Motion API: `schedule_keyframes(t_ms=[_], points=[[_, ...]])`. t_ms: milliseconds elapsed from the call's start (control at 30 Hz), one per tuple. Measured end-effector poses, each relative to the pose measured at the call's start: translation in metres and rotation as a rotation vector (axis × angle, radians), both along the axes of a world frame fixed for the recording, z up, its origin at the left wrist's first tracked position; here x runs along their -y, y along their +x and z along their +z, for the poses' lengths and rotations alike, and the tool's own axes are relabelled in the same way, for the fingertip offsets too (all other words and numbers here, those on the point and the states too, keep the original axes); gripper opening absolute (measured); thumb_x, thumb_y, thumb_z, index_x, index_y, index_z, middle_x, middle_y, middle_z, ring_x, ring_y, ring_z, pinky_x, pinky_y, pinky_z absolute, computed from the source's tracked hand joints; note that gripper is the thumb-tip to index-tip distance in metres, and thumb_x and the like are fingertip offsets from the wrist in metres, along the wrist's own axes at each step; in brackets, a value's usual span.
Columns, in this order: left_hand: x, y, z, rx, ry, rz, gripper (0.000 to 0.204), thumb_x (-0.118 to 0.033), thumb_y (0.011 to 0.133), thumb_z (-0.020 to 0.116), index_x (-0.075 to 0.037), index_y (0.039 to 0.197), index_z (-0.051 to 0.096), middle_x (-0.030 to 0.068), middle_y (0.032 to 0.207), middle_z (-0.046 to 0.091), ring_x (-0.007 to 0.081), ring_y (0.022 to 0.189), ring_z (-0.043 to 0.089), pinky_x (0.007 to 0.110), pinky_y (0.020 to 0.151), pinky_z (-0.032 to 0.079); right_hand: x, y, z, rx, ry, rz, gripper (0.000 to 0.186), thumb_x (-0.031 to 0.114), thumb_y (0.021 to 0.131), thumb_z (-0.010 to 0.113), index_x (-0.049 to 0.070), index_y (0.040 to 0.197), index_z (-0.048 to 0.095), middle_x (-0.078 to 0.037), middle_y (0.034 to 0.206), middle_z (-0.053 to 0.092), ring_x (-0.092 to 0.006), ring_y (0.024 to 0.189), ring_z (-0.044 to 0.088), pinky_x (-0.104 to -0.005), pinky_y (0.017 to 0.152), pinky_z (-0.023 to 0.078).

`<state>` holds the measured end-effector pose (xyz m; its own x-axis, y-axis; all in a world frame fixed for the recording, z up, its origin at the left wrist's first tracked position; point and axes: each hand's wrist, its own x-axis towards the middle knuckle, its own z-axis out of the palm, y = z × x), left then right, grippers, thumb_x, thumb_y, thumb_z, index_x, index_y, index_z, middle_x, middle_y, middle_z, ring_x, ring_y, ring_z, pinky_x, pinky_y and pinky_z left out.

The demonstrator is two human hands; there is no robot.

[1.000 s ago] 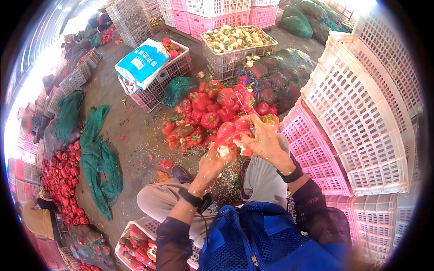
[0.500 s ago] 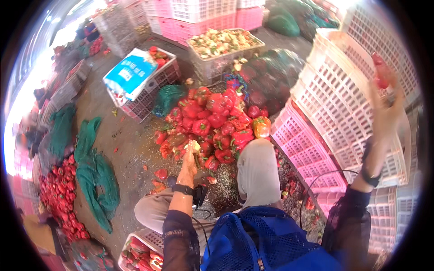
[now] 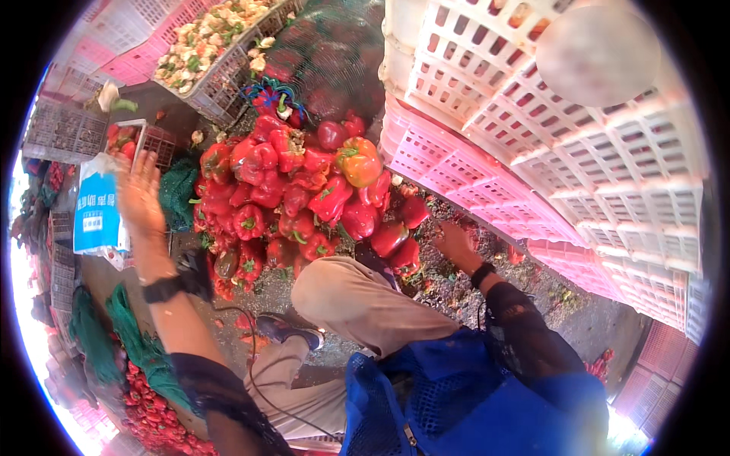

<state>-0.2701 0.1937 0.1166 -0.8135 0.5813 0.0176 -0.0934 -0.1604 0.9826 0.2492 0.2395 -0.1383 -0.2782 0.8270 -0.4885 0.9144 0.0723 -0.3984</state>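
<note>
My left hand (image 3: 142, 194) is stretched out at the left, fingers extended and slightly blurred, holding nothing. Beyond its fingertips, apart from the hand, a pale pepper core with a green stem (image 3: 111, 97) appears in mid-air. My right hand (image 3: 456, 245) reaches low at the right, beside loose red peppers (image 3: 389, 239) at the edge of the heap; its fingers are blurred and partly hidden. The heap of red bell peppers (image 3: 266, 186) lies on the floor before my knees, with an orange-green pepper (image 3: 359, 162) on its right side.
Tall white crates (image 3: 532, 121) stacked on pink crates (image 3: 456, 167) stand close at the right. A crate of pepper cores (image 3: 205, 102) and a net sack of peppers (image 3: 334, 61) stand beyond the heap. A blue-and-white bag (image 3: 99, 205) and green nets (image 3: 141, 342) lie left.
My right hand, raised with a red pepper at the white crate, is now down by the heap without that pepper. My left hand has let go of the pepper core and swung left. The view has turned.
</note>
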Motion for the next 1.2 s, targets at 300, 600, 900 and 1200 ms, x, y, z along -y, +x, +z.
schedule_keyframes(t_ms=[300, 600, 900, 1200], points=[[0.061, 0.191, -0.269, 0.142, -0.622, -0.776, 0.02, -0.008, 0.085, 0.057, 0.0, 0.103, 0.058, 0.0089, 0.093, 0.063, 0.0157, 0.088, 0.06, 0.028, 0.079, 0.048, 0.044, -0.039, -0.083, -0.305, -0.281, -0.629, 0.062, 0.048, 0.066, 0.073, -0.001, 0.1, 0.058, -0.008, 0.068, 0.062, -0.0141, 0.046, 0.054, -0.0269, 0.042, 0.043], [0.061, 0.225, -0.347, 0.561, -0.814, -0.869, 0.035, -0.02, 0.085, 0.056, 0.001, 0.113, 0.052, 0.012, 0.102, 0.062, 0.0191, 0.091, 0.059, 0.031, 0.079, 0.049, 0.066, -0.031, -0.112, -0.265, -0.638, -0.739, 0.048, 0.047, 0.068, 0.071, 0.004, 0.087, 0.061, -0.006, 0.06, 0.058, -0.0147, 0.046, 0.053, -0.0285, 0.04, 0.041], [0.083, 0.194, -0.305, 0.554, -0.7, -0.736, 0.044, -0.03, 0.087, 0.053, -0.003, 0.122, 0.047, 0.0116, 0.106, 0.061, 0.0184, 0.091, 0.06, 0.029, 0.076, 0.047, 0.093, -0.025, -0.1, -0.788, -1.087, -1.077, 0.024, 0.033, 0.08, 0.065, 0.012, 0.089, 0.057, -0.001, 0.054, 0.051, -0.0096, 0.041, 0.043, -0.024, 0.036, 0.034], [0.061, 0.191, -0.216, 0.45, -0.548, -0.806, 0.063, -0.041, 0.084, 0.057, -0.009, 0.133, 0.036, 0.0117, 0.13, 0.045, 0.0232, 0.116, 0.046, 0.04, 0.092, 0.04, 0.041, -0.09, 0.023, -1.049, -0.818, -0.559, 0.024, 0.016, 0.08, 0.066, 0.007, 0.1, 0.057, 0.004, 0.05, 0.045, -0.0065, 0.037, 0.041, -0.0212, 0.035, 0.033]])
